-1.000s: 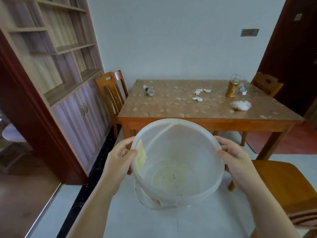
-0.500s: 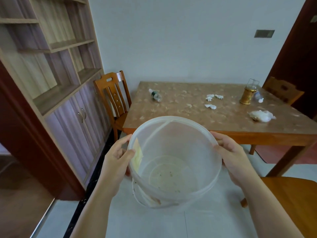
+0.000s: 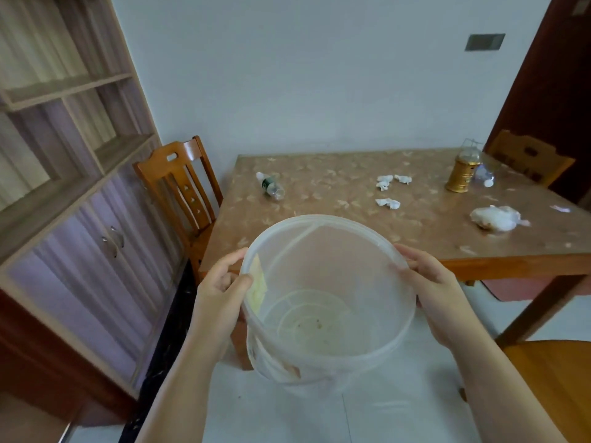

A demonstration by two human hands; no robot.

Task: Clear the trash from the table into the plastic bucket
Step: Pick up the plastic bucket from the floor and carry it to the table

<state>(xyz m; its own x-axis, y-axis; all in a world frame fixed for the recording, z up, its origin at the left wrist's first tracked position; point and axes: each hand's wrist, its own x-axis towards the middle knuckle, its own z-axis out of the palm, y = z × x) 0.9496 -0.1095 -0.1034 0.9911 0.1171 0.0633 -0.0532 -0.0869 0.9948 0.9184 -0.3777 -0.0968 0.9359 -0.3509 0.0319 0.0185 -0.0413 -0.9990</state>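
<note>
Now the surface (image 3: 351, 187) looms nearer than before, chairs (image 3: 179, 187) flanking it, carrying a bag (image 3: 494, 218), lantern (image 3: 460, 174), bottle (image 3: 270, 185) and tissues (image 3: 388, 203). Both hands, left (image 3: 220, 289) and right (image 3: 431, 282), clasp the empty bucket (image 3: 326, 302) by its rim at the near edge.

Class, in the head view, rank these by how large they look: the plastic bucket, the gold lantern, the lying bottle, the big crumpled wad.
1. plastic bucket, though it is nearest the camera.
2. big crumpled wad and gold lantern: too alike to rank.
3. bottle.
</note>
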